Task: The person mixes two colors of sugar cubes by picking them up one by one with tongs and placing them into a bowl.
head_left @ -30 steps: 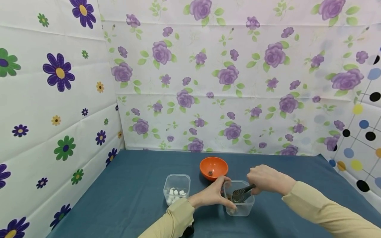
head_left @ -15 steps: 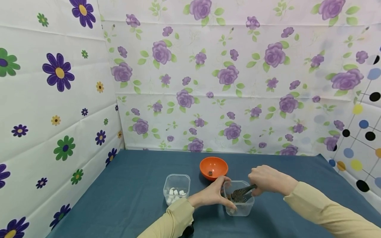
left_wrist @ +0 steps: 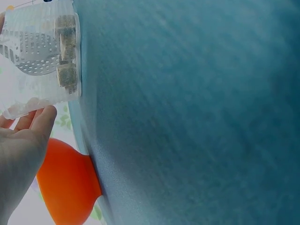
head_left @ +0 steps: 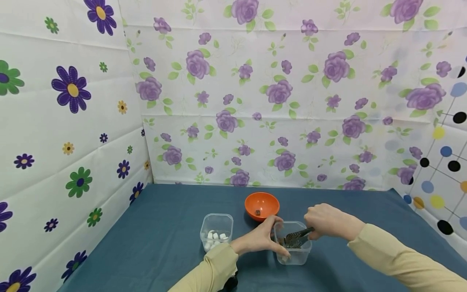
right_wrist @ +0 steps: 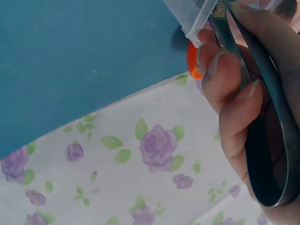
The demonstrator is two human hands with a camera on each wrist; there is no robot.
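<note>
My left hand holds the left side of a clear plastic container, thumb at the near side and fingers at the far side. Inside it lie several brown cubes, best seen in the left wrist view. In my right hand are dark metal tongs, their perforated heads down in that container. The right wrist view shows fingers and thumb wrapped round the tong arms. Whether the heads grip a cube cannot be made out.
Just behind the container is an orange bowl with a small brown cube in it. A second clear container with several white pieces stands to the left. A blue cloth covers the table, and patterned sheets enclose it.
The tong heads have shifted slightly left inside the container, and my right hand has moved a little down and right. My left hand stays where it was.
</note>
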